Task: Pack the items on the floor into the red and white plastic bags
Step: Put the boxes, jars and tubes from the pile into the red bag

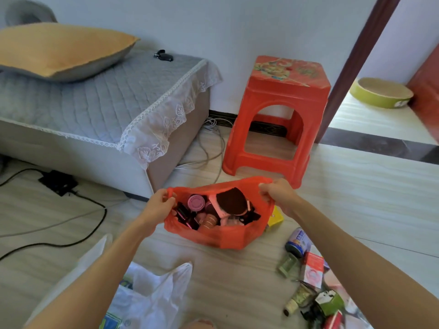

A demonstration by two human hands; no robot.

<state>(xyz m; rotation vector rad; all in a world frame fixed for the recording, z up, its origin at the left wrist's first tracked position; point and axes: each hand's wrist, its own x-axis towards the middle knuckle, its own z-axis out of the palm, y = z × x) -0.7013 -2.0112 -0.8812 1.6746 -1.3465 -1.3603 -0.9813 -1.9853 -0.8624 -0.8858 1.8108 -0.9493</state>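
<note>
A red plastic bag (223, 236) stands on the floor in the middle, its mouth stretched wide. My left hand (159, 205) grips its left handle and my right hand (276, 193) grips its right handle. Inside lie several cosmetics: a pink round tin (196, 202), a dark brown puff (231, 200), dark tubes. A white plastic bag (152, 298) lies crumpled near the bottom edge with something printed inside. Loose items sit on the floor at the right: a blue can (298, 242), a red-white box (312, 269), a green glass bottle (288, 264), a yellow box (275, 219).
A red plastic stool (275, 115) stands behind the bag against the wall. A grey bed (95, 110) with a lace-edged cover fills the left. Black cables and a black box (58, 182) run over the floor at left. A doorway opens at right.
</note>
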